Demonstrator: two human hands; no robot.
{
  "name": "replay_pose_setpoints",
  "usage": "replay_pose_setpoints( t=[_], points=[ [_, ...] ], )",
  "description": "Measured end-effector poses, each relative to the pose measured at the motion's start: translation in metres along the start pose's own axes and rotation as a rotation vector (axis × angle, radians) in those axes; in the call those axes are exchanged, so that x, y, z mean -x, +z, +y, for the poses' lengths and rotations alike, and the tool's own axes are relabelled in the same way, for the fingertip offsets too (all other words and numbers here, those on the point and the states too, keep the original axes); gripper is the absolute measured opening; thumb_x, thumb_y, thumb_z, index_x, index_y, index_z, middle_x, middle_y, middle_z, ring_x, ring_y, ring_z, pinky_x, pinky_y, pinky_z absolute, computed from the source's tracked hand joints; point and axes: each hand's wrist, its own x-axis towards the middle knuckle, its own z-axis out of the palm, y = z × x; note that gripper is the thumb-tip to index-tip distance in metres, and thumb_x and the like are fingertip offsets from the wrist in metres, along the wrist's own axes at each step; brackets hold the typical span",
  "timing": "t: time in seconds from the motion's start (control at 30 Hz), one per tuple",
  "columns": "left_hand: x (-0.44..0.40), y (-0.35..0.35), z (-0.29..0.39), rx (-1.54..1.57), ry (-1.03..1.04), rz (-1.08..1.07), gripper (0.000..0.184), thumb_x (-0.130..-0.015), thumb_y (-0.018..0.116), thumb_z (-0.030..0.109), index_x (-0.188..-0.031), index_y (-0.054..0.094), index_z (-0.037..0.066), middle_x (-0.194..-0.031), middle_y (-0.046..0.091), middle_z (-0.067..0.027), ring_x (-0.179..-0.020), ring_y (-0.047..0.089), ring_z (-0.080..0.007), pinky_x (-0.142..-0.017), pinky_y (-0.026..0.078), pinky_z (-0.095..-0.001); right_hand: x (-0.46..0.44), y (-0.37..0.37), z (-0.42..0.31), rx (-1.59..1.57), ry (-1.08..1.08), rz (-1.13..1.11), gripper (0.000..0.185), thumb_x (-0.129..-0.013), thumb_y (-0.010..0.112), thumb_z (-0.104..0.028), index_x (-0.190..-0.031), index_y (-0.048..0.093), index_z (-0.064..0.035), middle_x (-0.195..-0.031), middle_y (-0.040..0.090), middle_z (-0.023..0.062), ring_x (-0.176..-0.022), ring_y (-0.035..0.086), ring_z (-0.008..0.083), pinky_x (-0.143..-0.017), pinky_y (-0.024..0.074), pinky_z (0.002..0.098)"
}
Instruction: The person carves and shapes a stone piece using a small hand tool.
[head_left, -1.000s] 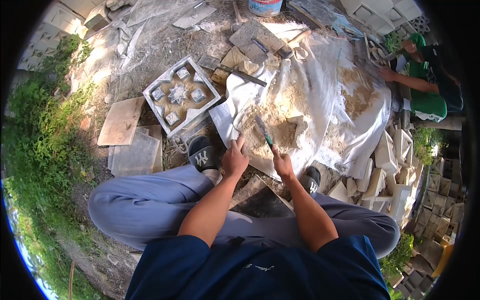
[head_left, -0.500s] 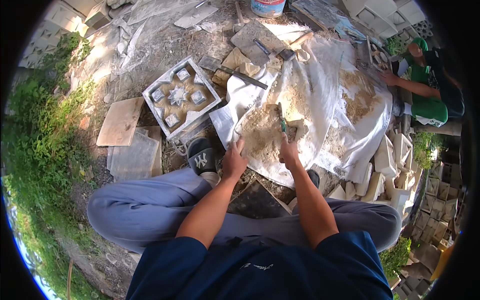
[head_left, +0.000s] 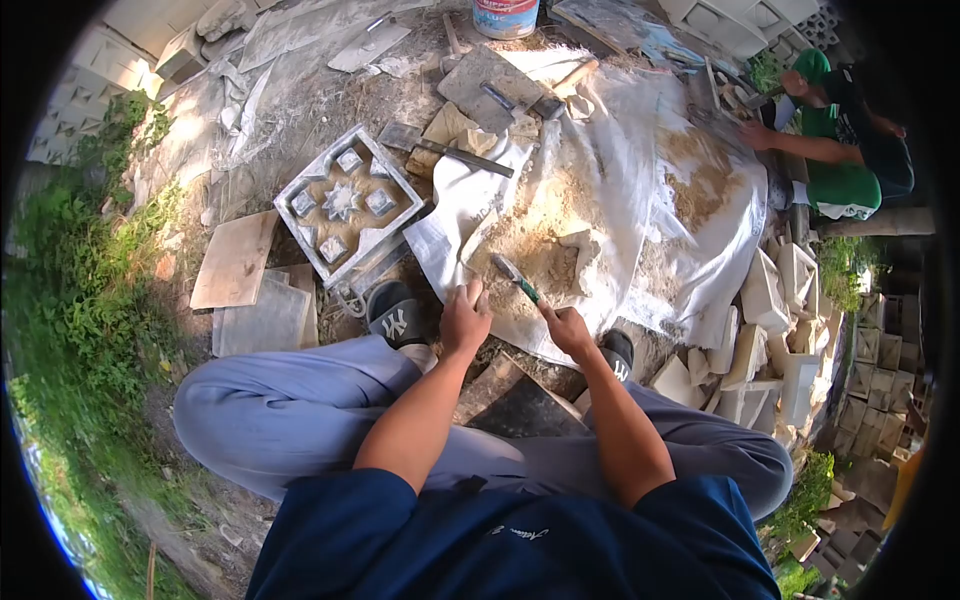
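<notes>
My right hand (head_left: 568,328) is closed around the green handle of a trowel (head_left: 516,279). Its narrow-looking metal end points up and left, over the sandy mix. At the near left edge of the white sheet (head_left: 437,250), my left hand (head_left: 466,318) has its fingers closed, pinching what appears to be the sheet's folded edge. Between and beyond both hands lies a heap of pale, damp-looking sand or mortar (head_left: 540,235) on the sheet. Left of the sheet is a square mould (head_left: 350,205) with a star and raised blocks inside, partly covered by sandy material.
Flat boards (head_left: 236,258) lie left of the mould. A hammer (head_left: 560,95), a long flat metal bar (head_left: 465,157) and a bucket (head_left: 506,18) lie beyond the sheet. Cast blocks (head_left: 766,290) are piled at right. Another person in green (head_left: 840,150) sits at upper right.
My right hand has drawn the trowel back toward me, and its tip has swung left toward my left hand. My left hand stays near the sheet's edge. The view has shifted slightly.
</notes>
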Motion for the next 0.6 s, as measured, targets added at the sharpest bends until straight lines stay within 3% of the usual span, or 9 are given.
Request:
replay_pose_setpoints(
  t=[0.13, 0.2, 0.33, 0.43, 0.6],
  points=[
    [0.003, -0.004, 0.002, 0.047, -0.040, -0.017, 0.035, -0.090, 0.062, 0.036, -0.103, 0.058, 0.003, -0.098, 0.065, -0.0245, -0.093, 0.062, -0.0458, -0.078, 0.050, -0.0527, -0.003, 0.019, 0.009, -0.264, 0.083, 0.033, 0.071, -0.095, 0.053, -0.056, -0.057, 0.054, 0.0043, -0.053, 0.053, 0.0186, -0.048, 0.052, 0.0279, -0.053, 0.0429, 0.0457],
    [0.002, 0.002, -0.003, 0.073, 0.087, 0.059, 0.035, -0.090, 0.062, 0.037, -0.102, 0.059, 0.004, -0.092, 0.066, -0.0254, -0.089, 0.063, -0.0469, -0.076, 0.050, -0.0533, 0.000, 0.018, 0.003, -0.680, 0.186, 0.042, 0.057, -0.096, 0.054, -0.056, -0.061, 0.040, -0.0121, -0.050, 0.036, -0.0030, -0.038, 0.035, 0.0098, -0.035, 0.0244, 0.0296],
    [0.007, -0.004, 0.002, 0.081, 0.124, -0.053, 0.033, -0.089, 0.065, 0.035, -0.095, 0.060, 0.003, -0.085, 0.067, -0.0248, -0.085, 0.062, -0.0480, -0.072, 0.049, -0.0525, -0.005, 0.000, -0.002, -0.850, 0.218, 0.108, 0.052, -0.099, 0.051, -0.052, -0.065, 0.034, -0.0162, -0.052, 0.030, -0.0059, -0.037, 0.029, 0.0087, -0.034, 0.0200, 0.0278],
    [0.008, -0.004, 0.009, 0.079, 0.118, -0.028, 0.032, -0.089, 0.065, 0.034, -0.094, 0.060, 0.003, -0.084, 0.066, -0.0253, -0.084, 0.062, -0.0477, -0.070, 0.049, -0.0516, -0.006, -0.005, -0.002, -1.008, 0.261, 0.100, 0.052, -0.099, 0.050, -0.053, -0.066, 0.034, -0.0165, -0.052, 0.029, -0.0062, -0.038, 0.027, 0.0080, -0.035, 0.0181, 0.0271],
    [-0.009, -0.008, 0.011, 0.078, 0.133, 0.108, 0.036, -0.091, 0.061, 0.040, -0.098, 0.060, 0.004, -0.082, 0.067, -0.0250, -0.079, 0.063, -0.0478, -0.068, 0.051, -0.0537, -0.006, 0.003, -0.006, -0.971, 0.282, 0.064, 0.051, -0.098, 0.050, -0.053, -0.067, 0.035, -0.0160, -0.053, 0.029, -0.0059, -0.038, 0.026, 0.0076, -0.035, 0.0168, 0.0269]
  ],
)
